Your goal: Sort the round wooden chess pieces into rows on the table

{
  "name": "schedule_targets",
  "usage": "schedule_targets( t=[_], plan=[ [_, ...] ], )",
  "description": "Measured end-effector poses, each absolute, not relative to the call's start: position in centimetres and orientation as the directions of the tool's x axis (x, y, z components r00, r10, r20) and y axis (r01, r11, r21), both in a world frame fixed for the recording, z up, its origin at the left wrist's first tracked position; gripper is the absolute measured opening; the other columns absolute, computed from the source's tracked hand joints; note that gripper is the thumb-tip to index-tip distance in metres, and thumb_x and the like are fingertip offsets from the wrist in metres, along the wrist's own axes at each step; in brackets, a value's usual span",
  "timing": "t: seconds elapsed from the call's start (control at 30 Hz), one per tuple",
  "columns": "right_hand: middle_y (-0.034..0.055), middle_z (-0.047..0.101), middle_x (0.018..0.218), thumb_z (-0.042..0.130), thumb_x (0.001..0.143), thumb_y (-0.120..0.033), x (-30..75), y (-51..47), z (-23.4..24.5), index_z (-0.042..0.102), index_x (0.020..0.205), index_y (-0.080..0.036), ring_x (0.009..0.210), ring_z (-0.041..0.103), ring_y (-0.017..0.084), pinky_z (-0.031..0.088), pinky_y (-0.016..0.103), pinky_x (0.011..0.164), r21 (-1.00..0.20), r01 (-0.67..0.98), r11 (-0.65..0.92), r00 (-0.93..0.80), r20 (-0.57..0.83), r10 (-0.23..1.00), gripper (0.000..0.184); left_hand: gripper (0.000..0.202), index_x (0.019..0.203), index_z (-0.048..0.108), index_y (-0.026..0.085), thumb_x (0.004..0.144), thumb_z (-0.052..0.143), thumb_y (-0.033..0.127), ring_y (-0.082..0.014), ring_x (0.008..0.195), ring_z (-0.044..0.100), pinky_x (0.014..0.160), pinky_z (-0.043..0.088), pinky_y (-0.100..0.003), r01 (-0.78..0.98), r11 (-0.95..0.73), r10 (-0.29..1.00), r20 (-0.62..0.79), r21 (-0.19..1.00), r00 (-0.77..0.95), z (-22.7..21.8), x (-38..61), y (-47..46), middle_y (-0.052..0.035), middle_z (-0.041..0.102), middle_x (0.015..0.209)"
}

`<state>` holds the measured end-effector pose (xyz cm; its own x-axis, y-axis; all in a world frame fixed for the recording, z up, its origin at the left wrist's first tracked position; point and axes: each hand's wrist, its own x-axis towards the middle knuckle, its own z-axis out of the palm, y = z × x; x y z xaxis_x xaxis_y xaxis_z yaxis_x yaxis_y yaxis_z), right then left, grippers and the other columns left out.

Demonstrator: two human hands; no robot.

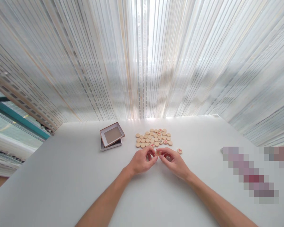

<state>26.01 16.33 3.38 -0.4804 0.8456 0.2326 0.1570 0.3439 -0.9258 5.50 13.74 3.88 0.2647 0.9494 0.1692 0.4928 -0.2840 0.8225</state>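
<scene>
Between the fingertips of both my hands is a round wooden Chinese chess piece (157, 153) with a red character on its face. My left hand (143, 160) pinches it from the left, thumb and fingers bent. From the other side my right hand (173, 161) grips it, fingers curled. Just beyond my fingers lies a cluster of pale wooden chess pieces (152, 140) in loose rows, most with blank faces up. A few show red or dark characters. One loose chess piece (179, 151) with a red character sits to the right of my right hand.
Left of the pieces, an open box lid (104, 129) rests tilted on a shallow grey box (103, 148). Everything stands on a white table (68, 176). A blurred-out pinkish patch (249, 176) covers something at the right. Translucent strip curtains (142, 78) hang behind the table's far edge.
</scene>
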Motion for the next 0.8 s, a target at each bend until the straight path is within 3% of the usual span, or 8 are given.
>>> schedule_targets(
  t=[0.17,0.3,0.5,0.8],
  plan=[
    [0.005,0.07,0.1,0.06,0.095,-0.037,26.04,16.59,3.07,0.06,0.123,-0.026,0.093,0.067,0.021,0.055,0.036,0.085,-0.949,0.166,0.268,-0.473,0.162,0.866,0.03,0.025,0.108,0.057,0.022,0.085,0.066,0.03,-0.0108,0.065,0.063,0.06,0.049,-0.022,0.41,-0.286,0.954,0.217,0.866,0.207,3.7,5.67,13.73,-0.001,0.073,0.096],
    [0.0031,0.069,0.093,0.061,0.094,-0.039,25.97,16.77,3.0,0.055,0.117,-0.025,0.09,0.067,0.02,0.055,0.036,0.085,-0.957,0.131,0.258,-0.473,0.168,0.865,0.028,0.025,0.111,0.063,0.024,0.088,0.065,0.033,-0.011,0.065,0.062,0.061,0.049,-0.022,0.432,-0.285,0.954,0.211,0.856,0.211,3.62,5.75,13.77,-0.0008,0.074,0.095],
    [0.004,0.067,0.097,0.061,0.094,-0.041,25.98,16.72,3.39,0.058,0.106,-0.024,0.091,0.066,0.02,0.054,0.035,0.086,-0.959,0.112,0.261,-0.496,0.173,0.851,0.021,0.027,0.113,0.067,0.027,0.086,0.067,0.03,-0.0107,0.064,0.062,0.06,0.049,-0.022,0.442,-0.269,0.958,0.192,0.856,0.212,3.38,5.7,13.84,0.0019,0.074,0.09],
    [0.0003,0.066,0.078,0.068,0.088,-0.047,25.47,16.64,3.64,0.061,0.086,-0.021,0.073,0.062,0.017,0.05,0.029,0.067,-0.942,0.239,0.235,-0.41,0.121,0.904,0.027,0.023,0.105,0.067,0.027,0.082,0.065,0.022,-0.0101,0.06,0.06,0.06,0.049,-0.021,0.503,-0.317,0.944,0.217,0.804,0.248,3.73,6.14,13.41,0.0054,0.075,0.085]
  ],
)
